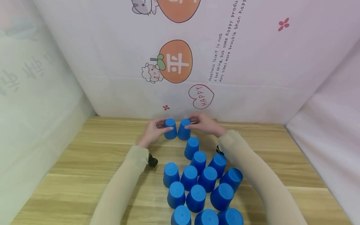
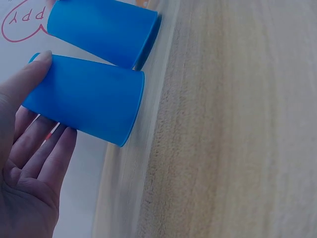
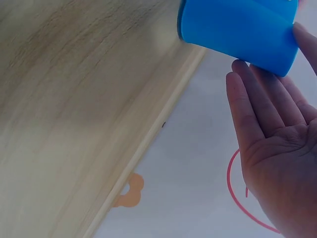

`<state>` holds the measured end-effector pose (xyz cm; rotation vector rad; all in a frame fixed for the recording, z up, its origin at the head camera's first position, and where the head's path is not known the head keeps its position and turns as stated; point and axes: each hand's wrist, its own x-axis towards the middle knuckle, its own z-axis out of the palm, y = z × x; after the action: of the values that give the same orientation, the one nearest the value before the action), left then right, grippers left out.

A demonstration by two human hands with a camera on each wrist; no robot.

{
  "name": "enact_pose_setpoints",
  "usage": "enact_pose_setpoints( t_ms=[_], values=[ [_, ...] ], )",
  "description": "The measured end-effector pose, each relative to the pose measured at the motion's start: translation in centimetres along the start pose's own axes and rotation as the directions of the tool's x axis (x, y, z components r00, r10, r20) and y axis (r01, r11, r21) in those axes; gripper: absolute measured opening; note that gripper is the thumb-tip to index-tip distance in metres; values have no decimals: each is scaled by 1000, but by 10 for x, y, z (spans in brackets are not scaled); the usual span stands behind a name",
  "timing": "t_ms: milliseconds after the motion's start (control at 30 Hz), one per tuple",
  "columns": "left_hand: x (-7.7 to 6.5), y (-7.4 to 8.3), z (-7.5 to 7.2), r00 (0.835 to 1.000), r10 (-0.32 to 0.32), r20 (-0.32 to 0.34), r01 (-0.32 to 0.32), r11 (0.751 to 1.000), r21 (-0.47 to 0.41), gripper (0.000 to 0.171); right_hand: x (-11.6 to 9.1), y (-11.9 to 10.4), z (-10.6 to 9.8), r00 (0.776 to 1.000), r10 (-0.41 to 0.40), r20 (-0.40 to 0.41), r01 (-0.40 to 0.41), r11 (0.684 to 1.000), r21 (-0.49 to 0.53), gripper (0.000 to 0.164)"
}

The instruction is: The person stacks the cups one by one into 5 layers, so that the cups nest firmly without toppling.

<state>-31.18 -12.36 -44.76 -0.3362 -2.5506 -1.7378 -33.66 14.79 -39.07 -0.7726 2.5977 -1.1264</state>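
Two blue plastic cups stand upside down side by side at the far edge of the table. My left hand [image 1: 152, 130] holds the left cup [image 1: 170, 132] near its narrow top, thumb on the near side and fingers behind. In the left wrist view that cup [image 2: 89, 96] has its wide rim down by the wood. The right cup [image 1: 184, 133] is between the thumb and fingers of my right hand [image 1: 206, 124]. The right wrist view shows the fingers against the side of this cup [image 3: 237, 32]. Only a narrow gap separates the two cups.
Nearer to me, several more upside-down blue cups [image 1: 207, 179] stand closely grouped on the wooden table [image 1: 84, 175], between my forearms. One cup [image 1: 192, 148] stands just in front of the held pair. A printed white cloth [image 1: 239, 103] rises behind the table's far edge.
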Motion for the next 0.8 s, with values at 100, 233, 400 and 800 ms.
enact_pose_setpoints(
  t_ms=[100, 233, 400, 800],
  values=[
    [-1, 2, 0, 1000, -3, -3, 3, 1000, -4, 56, 1, -2, 3, 1000, 17, -2, -17, 1000, -9, 45],
    [-2, 3, -1, 1000, -15, 0, 15, 1000, -6, 57, 1, -5, 4, 999, 46, -3, -46, 999, -24, 46],
    [-2, 4, 1, 1000, -15, 5, 15, 1000, -11, 55, -4, -6, 3, 999, 44, 8, -44, 999, -7, 53],
    [-2, 3, 0, 1000, -9, -5, 9, 1000, -6, 57, -38, -22, -25, 1000, 11, -21, -9, 995, 95, 60]
  ],
)
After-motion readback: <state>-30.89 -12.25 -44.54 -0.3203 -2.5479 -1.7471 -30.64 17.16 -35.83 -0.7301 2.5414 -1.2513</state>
